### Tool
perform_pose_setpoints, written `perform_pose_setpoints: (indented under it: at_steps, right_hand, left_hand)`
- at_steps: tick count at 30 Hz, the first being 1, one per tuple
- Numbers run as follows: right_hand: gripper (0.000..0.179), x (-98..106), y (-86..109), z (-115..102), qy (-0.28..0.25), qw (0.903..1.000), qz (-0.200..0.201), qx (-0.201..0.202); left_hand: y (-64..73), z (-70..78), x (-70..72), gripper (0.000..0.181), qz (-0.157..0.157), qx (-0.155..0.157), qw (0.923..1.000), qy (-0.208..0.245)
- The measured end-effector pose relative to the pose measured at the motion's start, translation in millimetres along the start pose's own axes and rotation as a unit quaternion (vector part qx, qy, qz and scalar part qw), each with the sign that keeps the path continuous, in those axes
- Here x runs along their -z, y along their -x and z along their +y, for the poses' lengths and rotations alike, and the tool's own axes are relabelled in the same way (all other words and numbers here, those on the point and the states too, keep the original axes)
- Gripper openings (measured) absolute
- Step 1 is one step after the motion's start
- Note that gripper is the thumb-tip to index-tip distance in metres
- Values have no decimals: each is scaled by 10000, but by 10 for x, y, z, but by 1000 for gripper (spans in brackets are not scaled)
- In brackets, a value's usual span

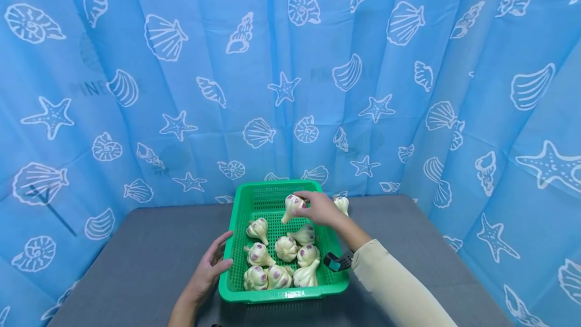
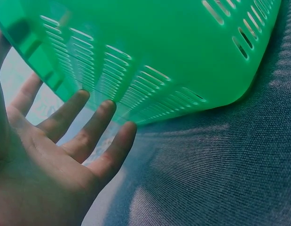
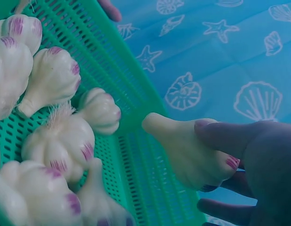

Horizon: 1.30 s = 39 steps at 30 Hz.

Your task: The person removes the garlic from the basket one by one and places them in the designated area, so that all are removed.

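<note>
My right hand (image 1: 320,209) pinches a garlic bulb (image 1: 293,206) between thumb and fingers, over the far part of a green plastic basket (image 1: 283,295). In the right wrist view this bulb (image 3: 183,148) has its pale stem pointing left, with purple streaks near the fingers. Several other garlic bulbs (image 1: 286,249) lie in the near and middle part of the basket. My left hand (image 1: 206,271) is at the basket's left side, its fingers spread and fairly straight. In the left wrist view, the fingertips (image 2: 107,104) are right at the slotted basket wall (image 2: 173,61).
Another garlic bulb (image 1: 341,204) sits outside the basket, behind its right far corner, partly hidden by the right hand. The basket stands on a grey cloth-covered table (image 1: 150,246). A blue curtain with white shells (image 1: 281,64) hangs behind and at the sides.
</note>
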State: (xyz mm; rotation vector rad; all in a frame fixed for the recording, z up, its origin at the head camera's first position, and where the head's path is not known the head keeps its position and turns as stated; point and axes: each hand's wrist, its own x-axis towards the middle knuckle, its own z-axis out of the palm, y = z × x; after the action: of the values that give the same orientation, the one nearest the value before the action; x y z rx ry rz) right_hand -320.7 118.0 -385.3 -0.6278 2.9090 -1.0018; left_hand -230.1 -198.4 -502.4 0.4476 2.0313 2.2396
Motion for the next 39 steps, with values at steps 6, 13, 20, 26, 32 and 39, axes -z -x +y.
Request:
perform_pose_setpoints:
  at_steps: [6, 13, 20, 26, 32, 39]
  right_hand:
    - [55, 155, 113, 31, -81, 9994, 347, 35]
    - [57, 267, 234, 134, -160, 9971, 724, 173]
    - [58, 298, 356, 231, -83, 9933, 1150, 40]
    - [56, 301, 414, 379, -334, 9860, 1633, -36]
    - [56, 276, 448, 550, -736, 9766, 2015, -124]
    - [57, 285, 484, 679, -669, 9739, 2131, -396]
  left_hand:
    - [6, -13, 12, 63, -100, -61, 9999, 34]
    - [-2, -27, 3, 63, -66, -56, 9999, 60]
    - [1, -23, -7, 63, -27, -69, 10000, 25]
    - [0, -28, -8, 63, 15, -61, 10000, -18]
    - [-5, -27, -10, 62, 72, -28, 10000, -33]
    - [-7, -13, -19, 61, 156, 8, 9999, -39]
